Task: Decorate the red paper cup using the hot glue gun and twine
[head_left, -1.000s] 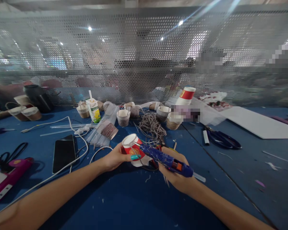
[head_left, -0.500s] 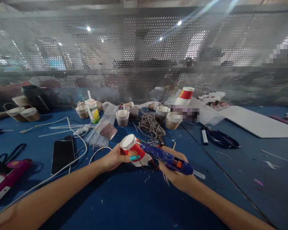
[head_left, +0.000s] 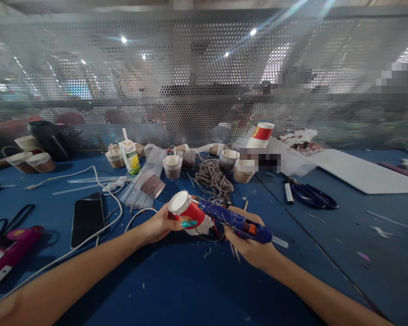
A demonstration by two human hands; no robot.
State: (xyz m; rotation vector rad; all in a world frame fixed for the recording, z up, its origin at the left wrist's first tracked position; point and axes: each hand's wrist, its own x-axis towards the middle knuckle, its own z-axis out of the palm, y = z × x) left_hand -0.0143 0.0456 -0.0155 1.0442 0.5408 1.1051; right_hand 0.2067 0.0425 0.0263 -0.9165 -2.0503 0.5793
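A paper cup (head_left: 197, 216) is held above the middle of the blue table (head_left: 149, 280), tilted, with its round white end turned up and to the left. Its side is coloured red below a white band, a yellow emblem is partly covered by the thumb, and a ragged white edge is shown at its lower right. The cup is pinched between the teal-nailed thumb and the fingers of the left hand (head_left: 163, 222). A dark blue glue gun (head_left: 236, 219), streaked with whitish marks and fitted with an orange part, is gripped by the curled fingers of the right hand (head_left: 255, 246). Its metal tip is aimed at the cup's rim; whether contact is made cannot be told. A clear glue stick (head_left: 280, 242) is seen protruding from its rear.
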